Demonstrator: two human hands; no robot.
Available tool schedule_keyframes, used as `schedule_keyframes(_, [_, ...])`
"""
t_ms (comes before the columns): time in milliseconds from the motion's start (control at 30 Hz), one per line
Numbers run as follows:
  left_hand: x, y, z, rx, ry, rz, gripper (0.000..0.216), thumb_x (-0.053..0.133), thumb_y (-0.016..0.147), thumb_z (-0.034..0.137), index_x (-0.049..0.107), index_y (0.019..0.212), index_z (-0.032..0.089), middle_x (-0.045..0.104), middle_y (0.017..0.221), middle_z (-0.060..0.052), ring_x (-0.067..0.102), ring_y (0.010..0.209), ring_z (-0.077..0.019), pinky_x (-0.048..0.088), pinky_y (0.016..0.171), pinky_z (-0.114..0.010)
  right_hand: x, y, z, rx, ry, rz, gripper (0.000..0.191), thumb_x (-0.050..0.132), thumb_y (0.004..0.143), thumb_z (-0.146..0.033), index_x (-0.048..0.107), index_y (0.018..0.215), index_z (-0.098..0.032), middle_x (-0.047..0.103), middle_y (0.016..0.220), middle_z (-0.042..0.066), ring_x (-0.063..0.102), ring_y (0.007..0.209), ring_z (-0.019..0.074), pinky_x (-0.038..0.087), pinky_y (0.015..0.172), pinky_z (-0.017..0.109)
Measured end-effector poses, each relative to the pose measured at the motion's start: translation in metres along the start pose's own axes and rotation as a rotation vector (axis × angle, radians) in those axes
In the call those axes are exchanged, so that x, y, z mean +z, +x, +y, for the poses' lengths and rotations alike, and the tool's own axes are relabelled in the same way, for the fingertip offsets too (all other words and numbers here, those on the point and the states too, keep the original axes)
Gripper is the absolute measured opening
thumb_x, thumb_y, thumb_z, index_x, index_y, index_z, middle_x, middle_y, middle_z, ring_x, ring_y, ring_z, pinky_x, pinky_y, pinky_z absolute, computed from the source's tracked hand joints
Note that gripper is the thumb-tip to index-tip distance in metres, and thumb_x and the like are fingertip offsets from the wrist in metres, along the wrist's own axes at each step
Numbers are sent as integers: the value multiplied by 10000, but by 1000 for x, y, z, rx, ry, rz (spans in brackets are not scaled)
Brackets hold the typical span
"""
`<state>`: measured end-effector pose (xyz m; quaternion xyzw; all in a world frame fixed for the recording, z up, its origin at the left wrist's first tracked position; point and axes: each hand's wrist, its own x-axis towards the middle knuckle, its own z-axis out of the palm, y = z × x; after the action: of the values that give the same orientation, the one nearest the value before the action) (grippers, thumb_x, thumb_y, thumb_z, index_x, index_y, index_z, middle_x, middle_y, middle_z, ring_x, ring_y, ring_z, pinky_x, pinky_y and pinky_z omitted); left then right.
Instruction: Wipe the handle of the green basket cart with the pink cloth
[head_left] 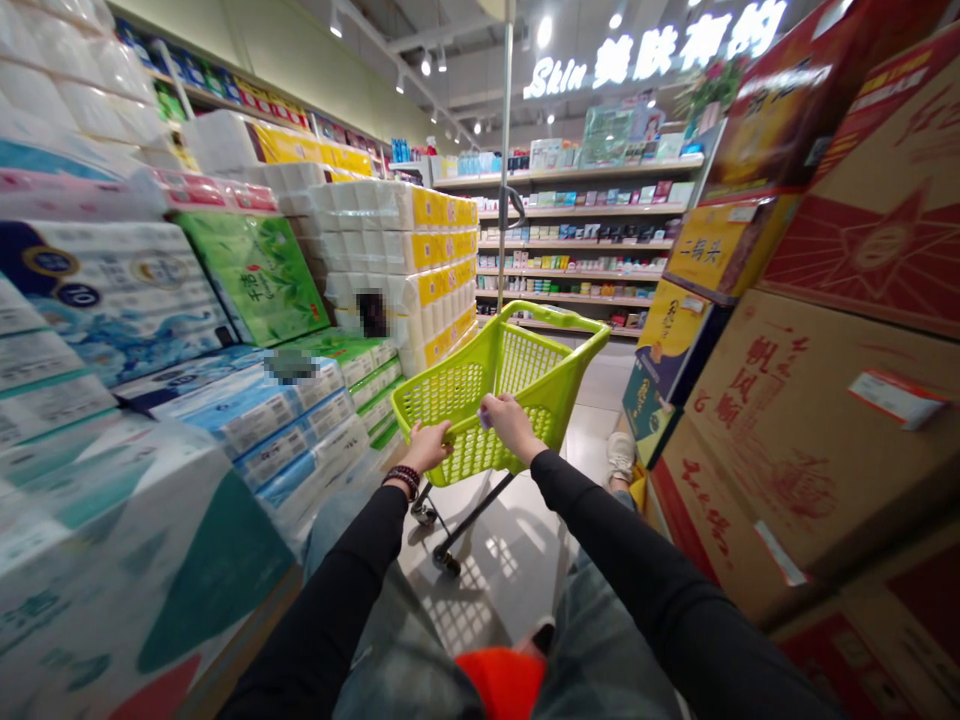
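A lime-green plastic shopping trolley (517,375) stands in the aisle ahead of me, its basket showing nothing inside. My left hand (429,444), with a dark bead bracelet at the wrist, is wrapped round the near rim of the basket. Just to its right, my right hand (510,422) is closed on the same rim and seems to pinch something small and pale that I cannot make out. Both arms wear black sleeves. My jeans and one light shoe (620,455) show below.
Stacks of tissue and toilet-paper packs (225,400) line the left side. Red and brown cardboard cartons (810,400) are piled on the right. A metal pole (505,150) rises behind the trolley. Shelves of goods (577,240) close the far end of the glossy floor.
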<state>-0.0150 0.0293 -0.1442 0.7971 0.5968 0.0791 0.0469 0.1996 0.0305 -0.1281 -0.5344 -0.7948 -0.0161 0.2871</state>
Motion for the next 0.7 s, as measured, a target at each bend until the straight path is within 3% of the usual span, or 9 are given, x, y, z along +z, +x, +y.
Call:
schedule_keyframes(167, [0, 0, -5, -5, 11, -4, 332, 683, 899, 251, 653, 1230, 259, 783, 1269, -82, 676, 1290, -277, 269, 1277, -511, 13, 2, -13, -231, 10, -14, 145, 609, 1009, -133, 710, 919, -188, 719, 965, 46, 555, 899, 187, 416, 888, 279])
schedule_keyframes(333, [-2, -3, -10, 23, -21, 16, 326, 710, 873, 250, 659, 1196, 263, 790, 1243, -78, 678, 1287, -291, 279, 1271, -534, -4, 3, 12, -194, 35, -17, 225, 621, 987, -108, 671, 787, -198, 710, 934, 39, 535, 902, 190, 417, 886, 282])
schedule_keyframes(433, [-3, -4, -9, 30, -26, 19, 336, 712, 867, 233, 660, 1197, 260, 790, 1240, -78, 681, 1281, -296, 284, 1266, -534, 1, 1, 8, -168, 28, 1, 229, 612, 992, -124, 682, 789, -204, 704, 936, 54, 529, 949, 213, 419, 880, 299])
schedule_keyframes(600, [-3, -6, -6, 23, -31, 37, 392, 715, 866, 205, 657, 1250, 255, 781, 1269, -90, 678, 1282, -289, 274, 1273, -517, 20, 1, -16, -308, 41, -37, 191, 652, 999, -156, 728, 830, -206, 716, 960, 51, 523, 942, 211, 409, 929, 317])
schedule_keyframes(700, [-2, -8, -6, 31, -15, 34, 369, 714, 877, 217, 662, 1241, 247, 778, 1271, -94, 677, 1284, -293, 284, 1270, -510, 13, 3, -7, -372, 55, -70, 186, 662, 993, -143, 732, 830, -200, 735, 983, 40, 512, 876, 193, 408, 930, 312])
